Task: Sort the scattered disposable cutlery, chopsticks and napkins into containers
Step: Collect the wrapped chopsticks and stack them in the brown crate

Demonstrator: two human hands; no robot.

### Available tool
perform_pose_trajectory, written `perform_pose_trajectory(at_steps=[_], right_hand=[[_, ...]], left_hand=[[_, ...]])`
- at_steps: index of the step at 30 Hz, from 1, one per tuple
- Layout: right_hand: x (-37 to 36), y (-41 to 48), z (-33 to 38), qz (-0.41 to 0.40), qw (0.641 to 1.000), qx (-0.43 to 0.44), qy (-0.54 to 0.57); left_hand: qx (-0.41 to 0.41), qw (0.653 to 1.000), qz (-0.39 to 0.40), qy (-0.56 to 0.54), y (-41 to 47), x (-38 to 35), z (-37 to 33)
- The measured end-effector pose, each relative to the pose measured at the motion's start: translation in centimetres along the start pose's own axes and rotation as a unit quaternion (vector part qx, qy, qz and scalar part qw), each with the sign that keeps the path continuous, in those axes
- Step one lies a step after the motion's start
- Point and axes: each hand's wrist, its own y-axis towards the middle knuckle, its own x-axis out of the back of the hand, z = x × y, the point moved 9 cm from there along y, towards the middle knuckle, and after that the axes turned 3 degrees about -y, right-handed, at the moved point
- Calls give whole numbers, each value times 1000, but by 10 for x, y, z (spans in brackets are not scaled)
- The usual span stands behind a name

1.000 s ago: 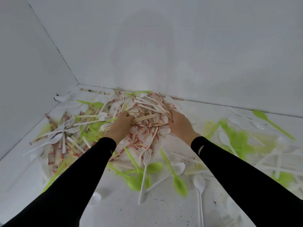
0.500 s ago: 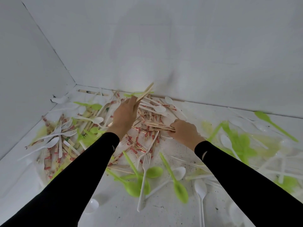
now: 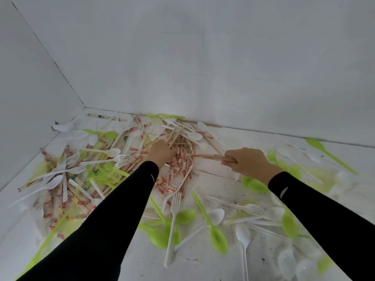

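A: What is shown in the head view?

B: A white surface (image 3: 203, 264) walled at the back and left is seen, with cutlery strewn over it. The right hand (image 3: 250, 162) is closed around a small bundle of chopsticks (image 3: 211, 157), whose tips stick out to its left. The left hand (image 3: 162, 152) is curled down into the chopstick pile (image 3: 180, 151), and a few sticks seem to be pinched at its fingertips, though how firm that hold is cannot be told.

A: Where is the rest kept?

B: White forks (image 3: 101, 159) and a white spoon (image 3: 105, 152) are left lying to the left of the left hand, over more wrapped chopsticks. Green spoons (image 3: 217, 238) and a long white fork (image 3: 172, 226) are spread below both hands, nearer the person. More green and clear pieces (image 3: 288, 258) are scattered right of and below the right hand, partly blurred.

A: How far along is the task judged to be?

B: It is judged to be early. No container is seen anywhere, so nothing can be confirmed as sorted. No napkins can be made out either. Only chopsticks are being gathered, and most are still mixed in the pile with forks and spoons. Nearly all the cutlery remains to be collected and separated by type.
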Motion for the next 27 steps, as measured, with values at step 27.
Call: perform_pose_trajectory(at_steps=[27], right_hand=[[11, 114, 6, -74, 935, -154, 311]], left_hand=[[34, 989, 134, 54, -8, 4, 24]])
